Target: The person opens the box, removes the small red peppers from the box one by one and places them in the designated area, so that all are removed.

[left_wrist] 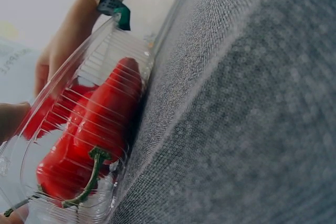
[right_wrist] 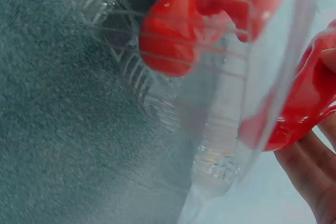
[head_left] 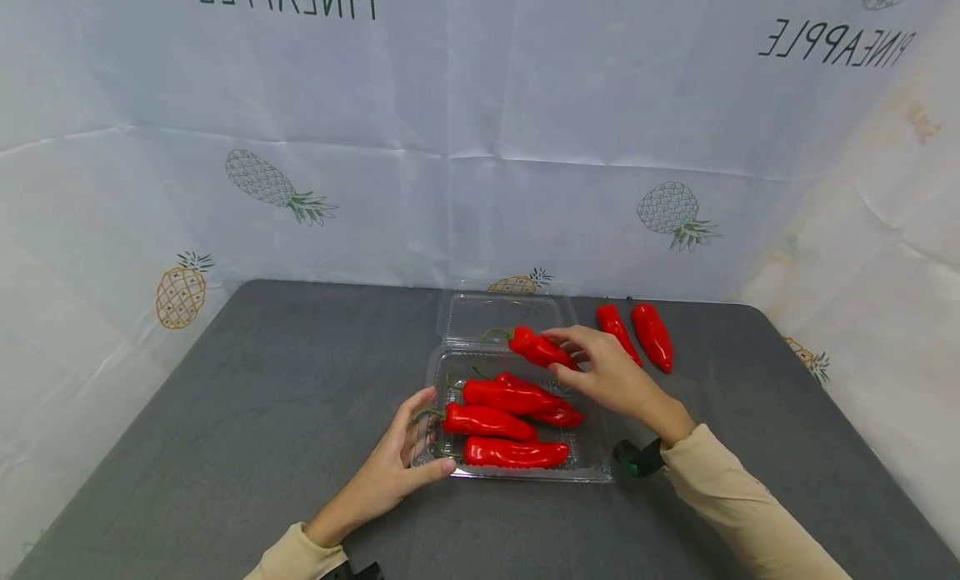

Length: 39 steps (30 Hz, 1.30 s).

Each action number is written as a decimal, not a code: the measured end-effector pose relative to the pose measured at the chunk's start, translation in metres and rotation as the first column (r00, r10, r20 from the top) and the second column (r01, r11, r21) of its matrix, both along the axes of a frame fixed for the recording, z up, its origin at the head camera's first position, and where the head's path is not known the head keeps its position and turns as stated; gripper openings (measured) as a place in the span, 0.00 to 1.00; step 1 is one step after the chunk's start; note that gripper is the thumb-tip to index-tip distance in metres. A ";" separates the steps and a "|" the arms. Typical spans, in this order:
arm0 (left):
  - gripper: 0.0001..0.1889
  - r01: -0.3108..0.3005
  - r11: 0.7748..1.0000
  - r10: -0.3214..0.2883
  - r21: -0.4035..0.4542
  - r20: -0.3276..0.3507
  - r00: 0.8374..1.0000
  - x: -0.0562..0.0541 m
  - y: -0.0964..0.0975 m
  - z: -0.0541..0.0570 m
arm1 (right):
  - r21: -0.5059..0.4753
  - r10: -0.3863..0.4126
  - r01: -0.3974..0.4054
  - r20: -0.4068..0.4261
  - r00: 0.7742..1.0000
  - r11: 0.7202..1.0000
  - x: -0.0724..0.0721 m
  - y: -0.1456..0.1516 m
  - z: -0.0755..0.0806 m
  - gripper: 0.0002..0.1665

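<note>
My right hand point(head_left: 600, 367) grips a red pepper point(head_left: 542, 347) over the back part of a clear plastic clamshell box point(head_left: 592, 472). In the right wrist view that pepper point(right_wrist: 299, 108) shows between thumb and fingers, beyond the box wall. Several red peppers lie in the box, among them a front one point(head_left: 516, 452) and one behind it point(head_left: 489, 422), stems to the left. My left hand point(head_left: 390, 459) holds the box's left front corner, thumb on the front rim and fingers along the left side. The left wrist view shows peppers point(left_wrist: 113, 111) through the ribbed wall.
Two more red peppers point(head_left: 652, 337) lie on the grey table point(head_left: 300, 380) behind my right wrist. The box's lid point(head_left: 502, 316) is hinged back toward a white pineapple-print cloth point(head_left: 480, 197) behind the table.
</note>
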<state>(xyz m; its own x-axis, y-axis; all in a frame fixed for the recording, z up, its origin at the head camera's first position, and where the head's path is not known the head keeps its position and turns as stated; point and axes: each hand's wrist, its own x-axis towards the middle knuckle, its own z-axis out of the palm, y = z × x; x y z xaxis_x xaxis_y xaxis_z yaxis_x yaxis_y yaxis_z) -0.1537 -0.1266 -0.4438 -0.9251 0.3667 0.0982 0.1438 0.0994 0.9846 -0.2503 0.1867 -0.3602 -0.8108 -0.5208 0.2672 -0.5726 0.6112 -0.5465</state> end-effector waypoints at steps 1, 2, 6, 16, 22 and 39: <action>0.47 0.001 1.000 -0.001 0.000 0.000 1.000 0.000 0.000 0.000 | -0.006 -0.003 0.003 -0.002 1.000 1.000 0.000 0.001 0.001 0.29; 0.47 0.001 1.000 -0.001 0.000 0.000 1.000 0.000 0.000 0.000 | -0.013 -0.006 0.005 -0.006 1.000 1.000 -0.001 0.002 0.001 0.29; 0.47 0.000 1.000 0.000 -0.001 -0.003 1.000 0.000 0.000 0.000 | -0.029 -0.019 0.019 -0.022 1.000 0.999 -0.002 0.005 0.003 0.28; 0.47 0.002 1.000 -0.002 0.003 -0.014 1.000 0.000 0.000 -0.001 | -0.026 -0.068 0.067 -0.047 0.997 0.997 -0.003 0.014 0.009 0.28; 0.47 0.001 1.000 -0.001 0.001 -0.013 1.000 0.000 0.000 0.000 | -0.027 -0.103 0.102 -0.054 0.993 0.994 -0.003 0.024 0.010 0.28; 0.47 0.003 1.000 -0.003 0.003 -0.012 1.000 0.000 0.000 0.000 | -0.028 -0.224 0.223 -0.087 0.971 0.974 -0.008 0.054 0.008 0.29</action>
<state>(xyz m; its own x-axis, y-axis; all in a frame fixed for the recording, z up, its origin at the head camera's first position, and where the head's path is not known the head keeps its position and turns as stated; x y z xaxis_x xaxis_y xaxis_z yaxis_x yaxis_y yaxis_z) -0.1539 -0.1263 -0.4437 -0.9228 0.3692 0.1105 0.1560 0.0959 0.9831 -0.2579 0.2402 -0.3519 -0.8788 -0.3234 0.3508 -0.4691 0.7198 -0.5117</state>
